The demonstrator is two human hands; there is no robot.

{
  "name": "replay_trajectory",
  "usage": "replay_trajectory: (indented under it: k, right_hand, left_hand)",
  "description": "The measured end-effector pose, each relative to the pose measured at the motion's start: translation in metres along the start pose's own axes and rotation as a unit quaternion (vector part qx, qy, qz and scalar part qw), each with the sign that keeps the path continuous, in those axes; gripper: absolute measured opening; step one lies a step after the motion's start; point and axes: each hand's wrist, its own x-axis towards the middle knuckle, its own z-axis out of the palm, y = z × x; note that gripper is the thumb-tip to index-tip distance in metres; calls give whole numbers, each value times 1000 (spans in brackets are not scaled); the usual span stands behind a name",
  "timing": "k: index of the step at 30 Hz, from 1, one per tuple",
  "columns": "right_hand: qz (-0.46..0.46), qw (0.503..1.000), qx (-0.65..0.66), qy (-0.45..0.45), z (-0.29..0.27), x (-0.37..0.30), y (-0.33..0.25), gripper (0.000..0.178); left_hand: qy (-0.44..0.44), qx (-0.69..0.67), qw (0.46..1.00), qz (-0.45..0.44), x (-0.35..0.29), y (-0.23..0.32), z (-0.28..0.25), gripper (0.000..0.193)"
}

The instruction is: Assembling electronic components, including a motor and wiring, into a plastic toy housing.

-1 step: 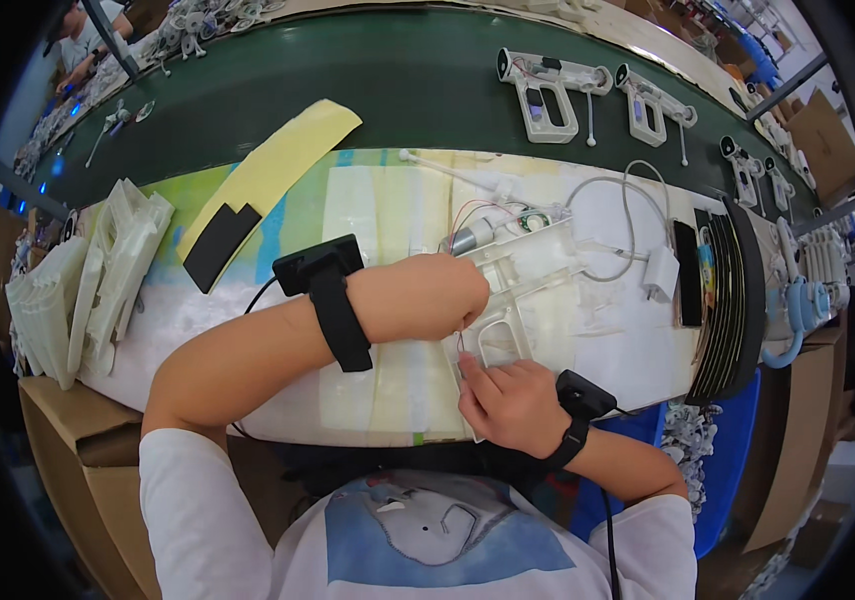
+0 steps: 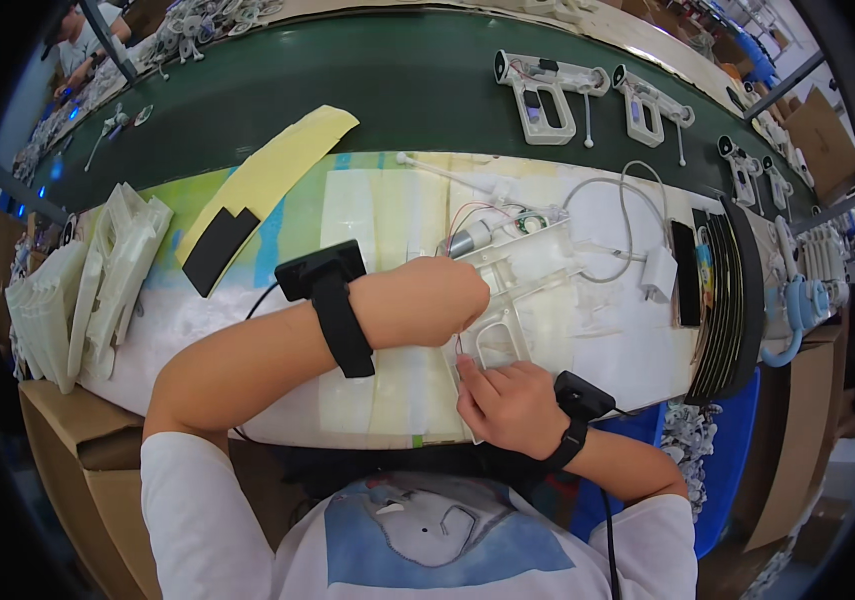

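My left hand (image 2: 430, 298) is closed above a white plastic housing half (image 2: 538, 262), its fingertips turned down and mostly hidden. A thin reddish wire (image 2: 460, 343) runs from under it to my right hand (image 2: 514, 404), which pinches the wire between thumb and forefinger beside the housing's handle loop (image 2: 498, 343). The housing lies on the bench with its inside facing up. Along its far side is a silvery cylindrical motor (image 2: 472, 238), with more thin wires and a small round part close to it.
White shells (image 2: 118, 285) stand stacked at left. A yellow sheet (image 2: 273, 175) carries a black pad (image 2: 220, 250). At right are a white adapter (image 2: 659, 275) with grey cable and a dark phone-like slab (image 2: 686, 273). Half-assembled handled units (image 2: 548, 95) lie on the green belt (image 2: 388, 90).
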Motion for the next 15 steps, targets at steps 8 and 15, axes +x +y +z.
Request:
replay_trajectory:
  k: [8,15]
  right_hand:
    - [70,996,53,23,-52,41,29,20]
    - [112,993,7,-40,-39,85,132,19]
  left_hand:
    - [-34,104,994,-10,-9,0,-3,2]
    - [123,102,987,-35,-48,29,32,27]
